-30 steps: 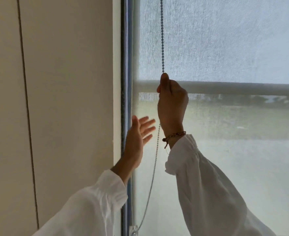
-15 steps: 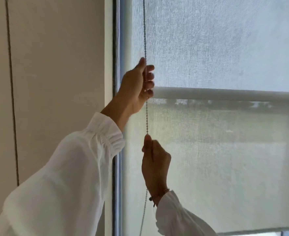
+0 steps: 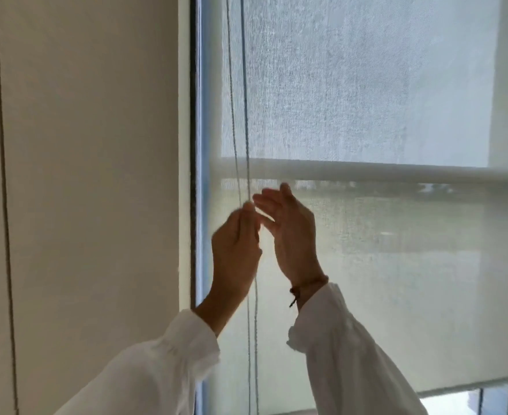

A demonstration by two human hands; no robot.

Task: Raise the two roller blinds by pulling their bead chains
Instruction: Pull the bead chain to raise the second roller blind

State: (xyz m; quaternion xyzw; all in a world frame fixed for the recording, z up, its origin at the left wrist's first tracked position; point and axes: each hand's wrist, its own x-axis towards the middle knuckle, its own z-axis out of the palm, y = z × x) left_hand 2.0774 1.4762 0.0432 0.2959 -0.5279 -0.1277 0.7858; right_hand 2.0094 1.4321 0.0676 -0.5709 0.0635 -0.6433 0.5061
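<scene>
Fingers around bead chain

An indoor room, a home or an office, I cannot tell which. A plain cream wall with one thin vertical seam meets a tall window frame. Sheer roller blinds cover the glass, with blurred greenery beyond.
</scene>
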